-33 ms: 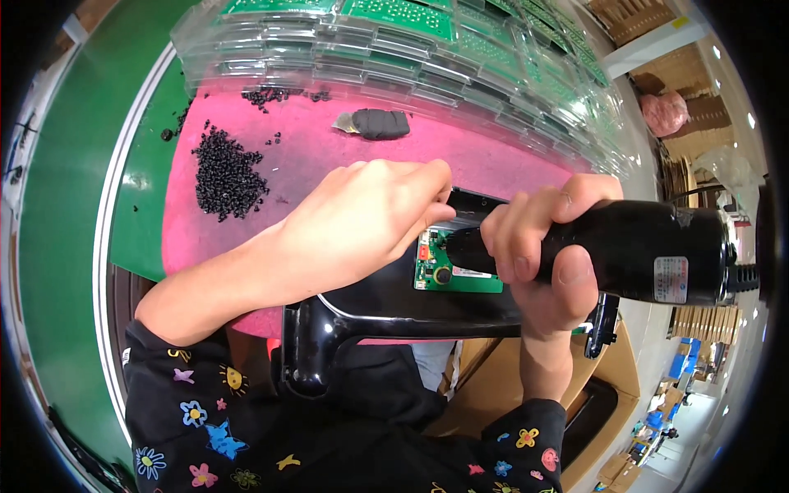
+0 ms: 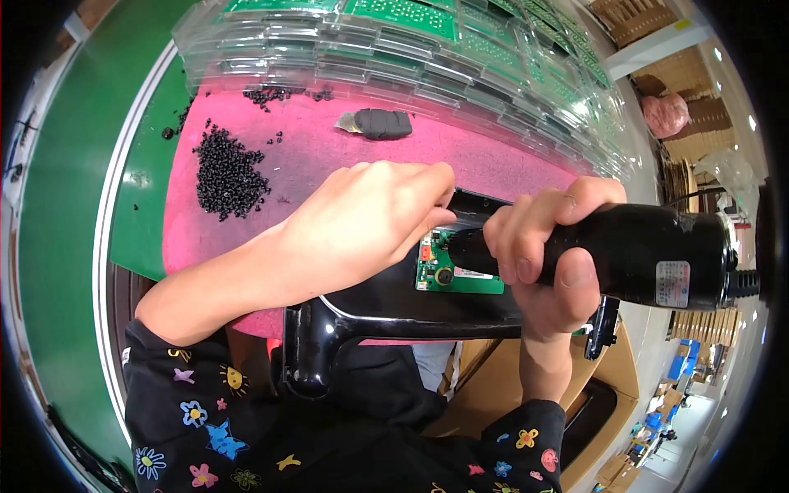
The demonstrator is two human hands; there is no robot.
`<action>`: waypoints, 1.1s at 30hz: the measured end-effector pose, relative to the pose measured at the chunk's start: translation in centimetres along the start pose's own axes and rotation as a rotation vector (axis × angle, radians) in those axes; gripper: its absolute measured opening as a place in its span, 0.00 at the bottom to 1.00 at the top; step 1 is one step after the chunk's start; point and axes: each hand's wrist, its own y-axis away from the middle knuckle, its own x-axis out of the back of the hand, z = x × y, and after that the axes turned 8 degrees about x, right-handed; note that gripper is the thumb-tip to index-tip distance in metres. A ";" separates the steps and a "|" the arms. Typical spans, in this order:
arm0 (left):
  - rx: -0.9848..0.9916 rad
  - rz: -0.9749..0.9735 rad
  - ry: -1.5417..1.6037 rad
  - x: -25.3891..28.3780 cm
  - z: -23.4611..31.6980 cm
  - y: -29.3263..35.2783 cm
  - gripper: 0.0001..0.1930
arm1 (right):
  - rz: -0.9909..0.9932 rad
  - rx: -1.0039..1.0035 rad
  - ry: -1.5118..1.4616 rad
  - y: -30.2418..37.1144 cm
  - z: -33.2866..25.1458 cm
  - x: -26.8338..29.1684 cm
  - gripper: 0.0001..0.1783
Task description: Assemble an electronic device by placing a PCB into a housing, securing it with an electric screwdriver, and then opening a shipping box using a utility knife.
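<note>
My right hand (image 2: 551, 246) is wrapped round a black corded electric screwdriver (image 2: 633, 251), held nearly level with its nose pointing left. That nose is over a green circuit board (image 2: 472, 282) with an orange-red connector and a round black part. The board sits in a glossy black plastic housing (image 2: 394, 306) with a rounded arm at its left end. Beside the screwdriver's nose, my left hand (image 2: 374, 209) is closed in a pinch, thumb against curled fingers. Whatever it pinches is hidden, and so is the screwdriver's tip.
A pile of small black screws (image 2: 228, 177) lies on the pink mat (image 2: 304, 156). Behind it is a blade-like piece wrapped in black tape (image 2: 385, 124). Stacked clear trays (image 2: 411, 62) of green boards line the back. A cardboard box (image 2: 612, 370) stands low at the right.
</note>
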 end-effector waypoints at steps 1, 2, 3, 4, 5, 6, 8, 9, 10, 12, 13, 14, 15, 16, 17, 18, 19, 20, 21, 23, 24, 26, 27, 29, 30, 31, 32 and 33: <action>-0.034 -0.009 -0.025 0.0 0.0 0.0 0.07 | 0.020 -0.020 0.023 0.1 -0.2 0.0 0.21; -0.067 -0.018 -0.051 0.0 0.0 0.1 0.08 | 0.000 0.009 -0.010 0.0 0.2 0.1 0.21; -0.062 -0.014 -0.048 -0.1 0.0 0.1 0.08 | -0.005 0.004 -0.010 0.1 0.2 0.4 0.21; -0.071 -0.032 -0.068 -0.2 -0.1 0.2 0.08 | -0.046 -0.012 -0.127 0.2 0.2 0.8 0.19; -0.080 -0.050 -0.088 -0.2 -0.1 0.3 0.08 | -0.086 -0.027 -0.244 0.3 0.1 1.0 0.19; -0.077 -0.049 -0.085 -0.2 -0.2 0.4 0.08 | -0.088 -0.031 -0.244 0.3 0.2 0.7 0.19; -0.054 -0.060 -0.139 -0.2 -0.2 0.5 0.07 | -0.065 -0.028 0.046 0.0 0.2 -0.3 0.21; -0.053 -0.059 -0.138 -0.3 -0.2 0.5 0.07 | -0.067 -0.029 0.046 -0.1 0.4 -0.5 0.21; -0.060 -0.050 -0.147 -0.2 -0.1 0.5 0.07 | -0.063 -0.017 0.031 -0.3 0.6 -0.6 0.21; -0.072 -0.038 -0.161 -0.1 0.1 0.6 0.07 | -0.050 0.025 0.028 -0.2 0.9 -0.6 0.21; -0.072 -0.050 -0.155 -0.1 0.0 0.6 0.07 | -0.049 0.028 0.032 -0.2 0.9 -0.6 0.21; -0.073 -0.062 -0.150 0.0 -0.1 0.5 0.07 | -0.028 0.019 0.023 -0.1 0.7 -0.5 0.21; -0.077 -0.061 -0.150 0.0 -0.2 0.4 0.07 | -0.007 0.010 0.013 0.1 0.6 -0.4 0.21; -0.067 -0.125 -0.171 0.1 -0.2 0.5 0.08 | 0.033 0.005 0.028 0.3 0.3 -0.5 0.21; -0.055 -0.188 -0.192 0.1 -0.1 0.5 0.08 | 0.030 0.008 0.026 0.6 0.1 -0.2 0.21; -0.055 -0.185 -0.195 0.3 -0.1 0.5 0.08 | 0.010 0.036 -0.068 0.8 0.0 0.2 0.19; -0.044 -0.238 -0.198 0.4 0.0 0.5 0.08 | -0.009 0.061 -0.162 1.1 -0.1 0.4 0.19; -0.034 -0.291 -0.202 0.4 -0.1 0.6 0.08 | 0.001 0.064 -0.146 1.2 -0.1 0.3 0.19; -0.030 -0.290 -0.202 0.3 -0.3 0.6 0.08 | -0.073 0.108 -0.178 1.1 0.4 1.2 0.20; -0.142 -0.257 -0.163 0.1 -0.9 0.7 0.07 | -0.037 0.141 -0.243 1.2 -0.5 1.6 0.21; -0.138 -0.256 -0.161 -0.1 -1.0 0.7 0.07 | 0.022 0.196 -0.280 1.2 -0.9 1.2 0.22; -0.220 -0.183 -0.016 -0.5 -1.0 0.4 0.08 | 0.029 0.251 -0.304 0.8 -2.0 1.1 0.19; -0.222 -0.185 -0.014 -0.4 -0.8 0.4 0.08 | 0.032 0.274 -0.303 0.5 -2.6 0.8 0.17; -0.166 -0.252 0.180 -0.1 -0.2 0.2 0.08 | 0.036 0.287 -0.336 0.6 -3.3 0.7 0.17; -0.170 -0.256 0.180 -0.1 -0.1 0.1 0.08 | 0.026 0.295 -0.330 0.6 -3.5 0.8 0.17; -0.140 -0.274 0.225 -0.1 -0.1 0.0 0.08 | 0.017 0.303 -0.325 0.6 -3.7 0.9 0.17; -0.111 -0.292 0.269 -0.1 0.0 0.0 0.08 | 0.023 0.305 -0.323 0.7 -3.8 0.9 0.17; -0.114 -0.299 0.269 -0.2 0.3 0.0 0.08 | 0.010 0.299 -0.329 0.7 -4.0 1.0 0.17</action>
